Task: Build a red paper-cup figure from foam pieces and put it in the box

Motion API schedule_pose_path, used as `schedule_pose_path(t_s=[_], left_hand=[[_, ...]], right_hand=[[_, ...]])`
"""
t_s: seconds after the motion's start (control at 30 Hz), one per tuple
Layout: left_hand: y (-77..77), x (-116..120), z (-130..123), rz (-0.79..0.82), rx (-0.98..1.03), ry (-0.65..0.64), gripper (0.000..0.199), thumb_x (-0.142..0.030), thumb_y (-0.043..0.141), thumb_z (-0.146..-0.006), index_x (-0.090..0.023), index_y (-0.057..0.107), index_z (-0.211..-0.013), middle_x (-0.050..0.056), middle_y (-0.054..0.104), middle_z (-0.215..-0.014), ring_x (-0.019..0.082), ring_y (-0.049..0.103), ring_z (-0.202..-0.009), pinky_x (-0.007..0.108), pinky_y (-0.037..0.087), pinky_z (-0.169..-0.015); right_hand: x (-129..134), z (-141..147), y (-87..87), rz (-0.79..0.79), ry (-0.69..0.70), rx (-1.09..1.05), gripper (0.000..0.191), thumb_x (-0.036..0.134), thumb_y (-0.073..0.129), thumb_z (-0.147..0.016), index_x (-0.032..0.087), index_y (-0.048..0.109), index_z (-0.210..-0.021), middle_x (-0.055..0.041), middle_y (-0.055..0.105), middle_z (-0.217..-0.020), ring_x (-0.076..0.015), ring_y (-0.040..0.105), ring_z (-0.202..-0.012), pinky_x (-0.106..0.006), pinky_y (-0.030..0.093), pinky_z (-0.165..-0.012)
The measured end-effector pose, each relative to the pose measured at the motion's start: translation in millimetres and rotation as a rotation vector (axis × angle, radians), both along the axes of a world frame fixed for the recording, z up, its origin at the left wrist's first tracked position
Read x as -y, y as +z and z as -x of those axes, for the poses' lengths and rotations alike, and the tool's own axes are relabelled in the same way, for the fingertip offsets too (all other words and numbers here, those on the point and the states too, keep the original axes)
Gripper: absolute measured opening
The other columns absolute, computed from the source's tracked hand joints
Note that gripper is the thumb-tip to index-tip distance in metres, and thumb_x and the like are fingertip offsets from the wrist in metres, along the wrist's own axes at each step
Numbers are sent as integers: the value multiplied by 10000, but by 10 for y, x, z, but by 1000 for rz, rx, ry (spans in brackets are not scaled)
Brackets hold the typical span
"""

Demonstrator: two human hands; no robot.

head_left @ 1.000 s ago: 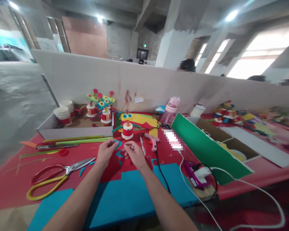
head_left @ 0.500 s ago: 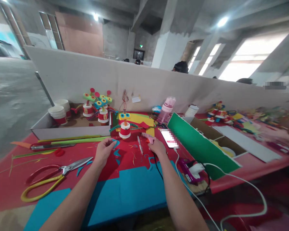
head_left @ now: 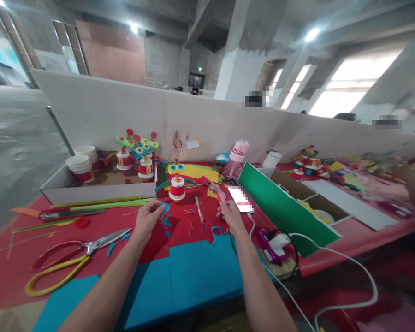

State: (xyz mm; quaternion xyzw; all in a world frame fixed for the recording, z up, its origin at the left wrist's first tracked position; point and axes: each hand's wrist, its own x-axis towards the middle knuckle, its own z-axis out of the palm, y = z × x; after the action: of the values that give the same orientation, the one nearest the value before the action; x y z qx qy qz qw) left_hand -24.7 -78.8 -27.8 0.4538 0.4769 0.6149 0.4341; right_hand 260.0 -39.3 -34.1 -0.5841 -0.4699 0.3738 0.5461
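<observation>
My left hand is closed, with a small blue paper piece pinched between thumb and fingertips. My right hand is wrapped round a pink glue gun, its nozzle pointing up and away to the left; a black cord trails from it. Between and beyond the hands stands a paper-cup figure with a yellow head, blue eyes and green coiled arms. A pen lies between the hands. Blue paper scraps lie by my left hand, and blue sheets lie under my forearms.
Large scissors lie on the left. Behind them, a shallow box holds cups and several finished figures. A lit phone, a green-sided box, a purple power strip and a white cable occupy the right.
My right hand has raised the glue gun slightly and turned it, so more of its body shows. My left hand keeps its pinch on the blue paper piece. The view has shifted slightly.
</observation>
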Motion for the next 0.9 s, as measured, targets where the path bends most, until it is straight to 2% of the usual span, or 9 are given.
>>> schedule_pose_path(t_s=[0.07,0.2,0.37,0.53,0.67,0.9], left_hand=[[-3,-2,1,-2,-1,-2,328,-453,767,-650,-167,613,-686,-34,565,-538,92,473,-503,221,366,-522],[9,-5,1,4,19,6,332,-449,775,-634,-166,609,-679,-36,562,-534,89,468,-498,221,370,-519],[28,-4,17,2,24,20,332,-453,777,-629,-171,609,-677,-35,561,-531,94,474,-501,221,371,-517],[32,-18,58,-1,24,28,320,-438,787,-628,-170,618,-674,-26,585,-530,100,504,-527,218,397,-556],[16,-41,89,14,93,57,353,-438,812,-588,-158,665,-747,-24,611,-560,101,528,-539,220,414,-573],[-31,-81,129,33,137,134,356,-428,806,-578,-143,690,-758,-16,632,-574,96,535,-539,222,423,-572]], right_hand=[[45,57,47,-25,-1,-164,396,515,708,-677,200,527,-836,-15,645,-690,-145,598,-548,-255,444,-510],[127,170,165,-99,67,-333,471,399,782,-567,209,546,-929,38,617,-689,-131,602,-611,-250,457,-578],[243,315,321,-4,267,-431,369,393,744,-623,221,527,-867,57,538,-581,-122,530,-532,-245,422,-509],[337,497,424,1,385,-546,385,548,682,-716,232,508,-851,43,521,-597,-123,497,-505,-246,391,-465],[433,624,471,-2,509,-448,401,538,694,-743,216,584,-956,31,587,-635,-106,483,-506,-237,399,-498],[564,771,432,-41,510,-39,421,561,628,-799,176,625,-971,-2,639,-643,-120,526,-512,-229,387,-469]])
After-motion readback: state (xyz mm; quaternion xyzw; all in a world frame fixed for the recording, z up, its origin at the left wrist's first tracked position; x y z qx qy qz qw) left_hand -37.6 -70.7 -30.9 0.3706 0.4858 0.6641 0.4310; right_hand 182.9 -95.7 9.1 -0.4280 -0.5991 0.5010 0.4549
